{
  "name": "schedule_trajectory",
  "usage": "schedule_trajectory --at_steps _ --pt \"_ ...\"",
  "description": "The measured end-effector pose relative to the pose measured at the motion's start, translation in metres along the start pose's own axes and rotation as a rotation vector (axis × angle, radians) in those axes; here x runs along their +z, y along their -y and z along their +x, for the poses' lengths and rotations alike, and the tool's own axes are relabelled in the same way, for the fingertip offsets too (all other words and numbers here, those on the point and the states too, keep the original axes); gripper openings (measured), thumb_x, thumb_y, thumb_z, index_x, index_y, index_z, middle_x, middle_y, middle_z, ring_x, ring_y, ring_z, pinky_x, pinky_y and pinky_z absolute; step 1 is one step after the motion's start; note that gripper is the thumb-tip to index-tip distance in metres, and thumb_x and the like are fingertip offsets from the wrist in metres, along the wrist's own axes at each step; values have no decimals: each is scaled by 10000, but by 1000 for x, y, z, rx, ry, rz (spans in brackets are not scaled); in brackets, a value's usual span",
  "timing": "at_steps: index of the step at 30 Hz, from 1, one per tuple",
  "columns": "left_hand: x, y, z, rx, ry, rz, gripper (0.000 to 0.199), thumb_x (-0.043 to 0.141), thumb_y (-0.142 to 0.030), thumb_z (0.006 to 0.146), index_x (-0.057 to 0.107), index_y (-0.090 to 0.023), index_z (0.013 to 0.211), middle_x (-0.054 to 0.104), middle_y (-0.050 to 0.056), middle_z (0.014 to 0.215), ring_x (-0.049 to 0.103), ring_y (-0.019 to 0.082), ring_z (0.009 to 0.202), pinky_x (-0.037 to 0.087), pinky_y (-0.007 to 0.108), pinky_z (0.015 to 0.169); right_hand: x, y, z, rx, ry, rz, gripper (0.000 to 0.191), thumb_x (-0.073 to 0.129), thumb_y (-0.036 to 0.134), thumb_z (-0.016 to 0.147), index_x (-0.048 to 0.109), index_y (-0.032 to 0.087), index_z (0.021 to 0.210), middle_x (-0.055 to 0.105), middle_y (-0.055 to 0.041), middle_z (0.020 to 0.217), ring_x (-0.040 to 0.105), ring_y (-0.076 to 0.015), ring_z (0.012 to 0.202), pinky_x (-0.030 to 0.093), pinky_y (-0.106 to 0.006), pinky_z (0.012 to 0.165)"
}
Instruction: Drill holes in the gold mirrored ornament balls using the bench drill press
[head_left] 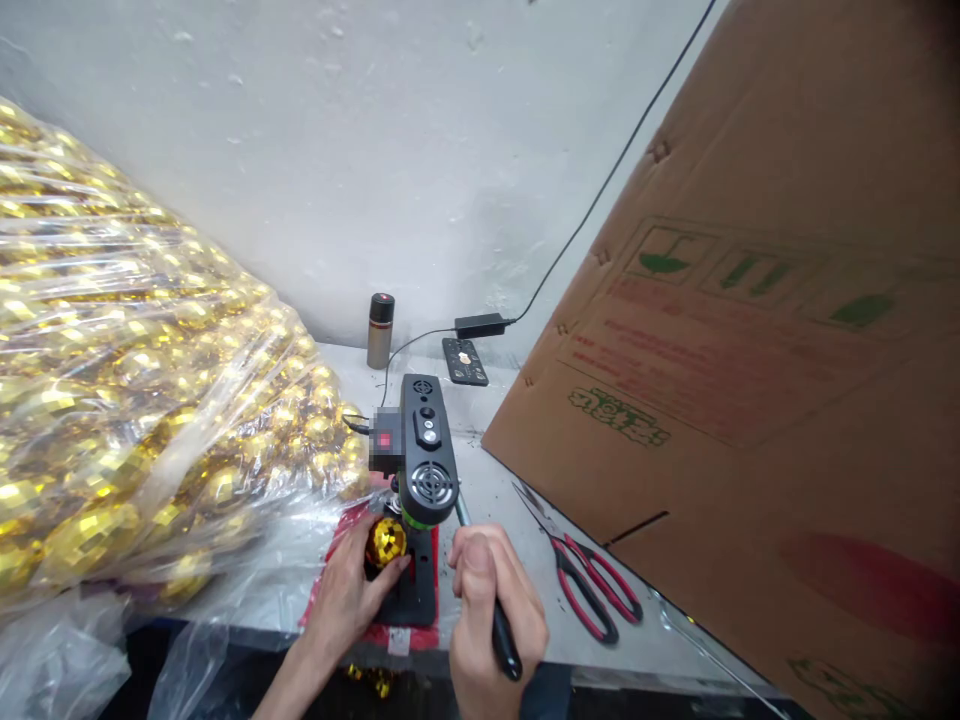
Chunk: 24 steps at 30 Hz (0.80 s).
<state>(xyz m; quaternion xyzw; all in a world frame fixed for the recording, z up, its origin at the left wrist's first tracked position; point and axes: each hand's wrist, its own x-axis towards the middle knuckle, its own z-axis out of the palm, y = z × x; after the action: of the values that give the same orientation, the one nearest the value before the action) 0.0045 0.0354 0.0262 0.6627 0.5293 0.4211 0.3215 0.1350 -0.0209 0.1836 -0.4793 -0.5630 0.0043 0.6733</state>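
My left hand [351, 590] has its fingers curved round a shiny gold faceted ball [388, 541], close to the foot of a small black bench press [429, 440]. The ball sits just left of the press head, over its black base [416, 595]. My right hand [495, 610] is wrapped round the black-handled lever [506, 645] of the press, at its right side. A red sheet [322, 570] lies under the base. Whether the ball touches the press is hard to make out.
Left stands a large clear plastic bag [172, 400] of gold balls. A big cardboard box [720, 350] leans in from the right. Red-and-black scissors [585, 575] lie beside it. Behind are a bottle [380, 335], a dark phone [465, 362] and a power adapter [481, 325] with its cable.
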Motion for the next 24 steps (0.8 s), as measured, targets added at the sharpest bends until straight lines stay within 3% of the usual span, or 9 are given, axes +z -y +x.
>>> schedule_trajectory --at_steps 4,9,19,24 --pt "1 0 -1 116 44 47 479 716 -434 858 667 -214 1281 810 150 1179 781 361 1073 637 528 935 0 2 1 -17 4 -9 313 425 135 1082 529 228 802 519 47 683 513 -79 564 425 -187 521" --pt "-5 -1 -1 163 117 64 467 741 -365 821 673 -212 1256 809 153 1171 781 363 1062 640 522 936 -1 1 0 -15 4 -18 300 427 131 1083 508 230 812 513 53 699 516 -68 581 435 -171 536" --pt "-3 -2 6 118 156 28 476 734 -407 853 666 -194 1274 785 179 1232 748 382 1142 595 572 1017 0 -2 -3 -31 -1 17 313 433 85 1062 517 226 795 490 45 688 546 -84 621 450 -199 570" --pt "-18 1 13 21 285 -63 563 771 -464 843 673 -200 1331 757 179 1325 707 399 1236 549 572 1093 -1 0 5 -28 1 2 312 438 76 1054 510 227 792 473 44 682 530 -89 609 441 -206 562"
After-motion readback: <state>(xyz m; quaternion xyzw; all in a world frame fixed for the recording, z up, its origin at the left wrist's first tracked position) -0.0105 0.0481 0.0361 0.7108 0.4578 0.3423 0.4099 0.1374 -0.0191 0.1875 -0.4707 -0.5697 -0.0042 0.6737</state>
